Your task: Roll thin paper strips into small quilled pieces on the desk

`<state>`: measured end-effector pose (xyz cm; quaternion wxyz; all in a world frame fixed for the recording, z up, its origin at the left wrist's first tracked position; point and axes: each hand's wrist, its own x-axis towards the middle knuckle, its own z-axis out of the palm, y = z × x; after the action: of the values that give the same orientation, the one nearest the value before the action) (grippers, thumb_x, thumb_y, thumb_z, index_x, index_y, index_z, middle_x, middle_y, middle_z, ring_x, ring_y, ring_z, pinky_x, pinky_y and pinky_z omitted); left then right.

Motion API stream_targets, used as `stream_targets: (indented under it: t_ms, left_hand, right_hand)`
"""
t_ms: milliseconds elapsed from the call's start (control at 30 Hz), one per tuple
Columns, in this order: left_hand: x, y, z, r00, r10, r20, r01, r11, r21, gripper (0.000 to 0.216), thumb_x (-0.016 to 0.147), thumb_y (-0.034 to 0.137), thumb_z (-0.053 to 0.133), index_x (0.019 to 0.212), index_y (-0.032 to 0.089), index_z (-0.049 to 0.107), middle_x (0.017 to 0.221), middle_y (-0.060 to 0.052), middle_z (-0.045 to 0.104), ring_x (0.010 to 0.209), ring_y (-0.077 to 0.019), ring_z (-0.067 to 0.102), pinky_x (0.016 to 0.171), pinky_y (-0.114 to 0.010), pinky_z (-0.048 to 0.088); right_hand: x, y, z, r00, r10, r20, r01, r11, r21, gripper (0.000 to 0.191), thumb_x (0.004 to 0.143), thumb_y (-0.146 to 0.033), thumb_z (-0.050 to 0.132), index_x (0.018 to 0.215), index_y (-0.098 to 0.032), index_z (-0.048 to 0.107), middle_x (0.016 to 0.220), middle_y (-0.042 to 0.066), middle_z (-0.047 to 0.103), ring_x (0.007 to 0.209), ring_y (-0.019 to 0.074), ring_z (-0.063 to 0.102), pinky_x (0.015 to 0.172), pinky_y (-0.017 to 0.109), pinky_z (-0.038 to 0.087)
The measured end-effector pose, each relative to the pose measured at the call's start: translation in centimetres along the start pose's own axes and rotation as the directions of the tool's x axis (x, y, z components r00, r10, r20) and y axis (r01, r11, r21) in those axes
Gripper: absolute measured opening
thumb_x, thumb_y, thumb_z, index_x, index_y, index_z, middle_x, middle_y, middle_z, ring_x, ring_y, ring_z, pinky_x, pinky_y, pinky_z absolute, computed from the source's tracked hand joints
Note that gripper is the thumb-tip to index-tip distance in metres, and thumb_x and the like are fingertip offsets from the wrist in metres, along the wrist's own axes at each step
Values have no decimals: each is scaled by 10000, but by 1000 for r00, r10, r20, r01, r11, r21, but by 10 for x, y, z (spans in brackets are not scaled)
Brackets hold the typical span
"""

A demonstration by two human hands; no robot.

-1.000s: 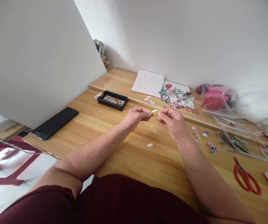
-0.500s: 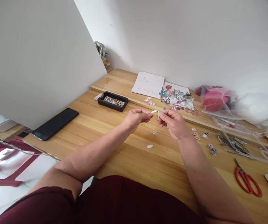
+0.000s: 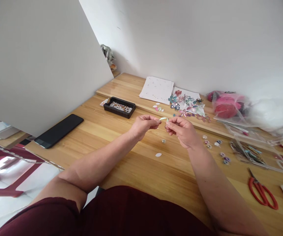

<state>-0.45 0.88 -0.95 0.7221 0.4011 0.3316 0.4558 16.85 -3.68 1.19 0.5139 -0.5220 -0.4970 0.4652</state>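
Observation:
Above the middle of the table, my left hand [image 3: 145, 126] pinches one end of a thin pale green petal-shaped strip [image 3: 163, 118] between thumb and fingers. At the strip's other end my right hand [image 3: 180, 129] is closed in a pinch; its fingertips cover what lies between them. Below the hands, a small spool [image 3: 163, 141] and a white petal-shaped piece [image 3: 158, 154] lie on the wood. Several more spools [image 3: 206, 142] of thread are grouped right of my right hand.
A black tray [image 3: 119, 107] of beads and a phone [image 3: 59, 130] lie left. Paper sheets [image 3: 156, 89] and colourful wire-like flowers [image 3: 185, 104] sit on a raised ledge. Red-handled scissors [image 3: 261, 190], a clear plastic box [image 3: 276, 159] and bagged pink material [image 3: 230, 103] are at right.
The green strip's right part hung down by my right fingers; now it runs nearly straight between both hands. My right hand has shifted very slightly left.

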Motion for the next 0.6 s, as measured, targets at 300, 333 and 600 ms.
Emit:
stream_targets:
  t_ms: [300, 333, 600]
  left_hand:
    - [-1, -1, 1, 1000, 2, -4, -2, 999, 37, 235, 547, 250, 872, 655, 106, 721, 687, -76, 693, 657, -137, 607, 713, -307, 488]
    - [-1, -1, 1, 1000, 0, -4, 0, 999, 36, 234, 548, 248, 871, 654, 104, 720, 683, -75, 690, 652, -135, 603, 712, -307, 488]
    - [-2, -5, 5, 1000, -8, -23, 7, 1000, -20, 205, 547, 219, 859, 643, 108, 715, 684, -72, 694, 649, -131, 605, 705, -299, 489]
  right_hand:
    - [0, -4, -4, 999, 21, -38, -22, 1000, -23, 276, 631, -391, 856, 704, -183, 688, 620, 8, 650, 557, 105, 540, 493, 236, 397]
    - [1, -3, -3, 999, 21, -48, -22, 1000, -18, 264, 628, -380, 851, 698, -185, 687, 613, 7, 650, 550, 105, 537, 492, 238, 395]
    - [2, 3, 8, 987, 41, -155, -28, 996, 87, 216, 582, -323, 837, 641, -188, 679, 578, 2, 639, 538, 104, 539, 496, 238, 400]
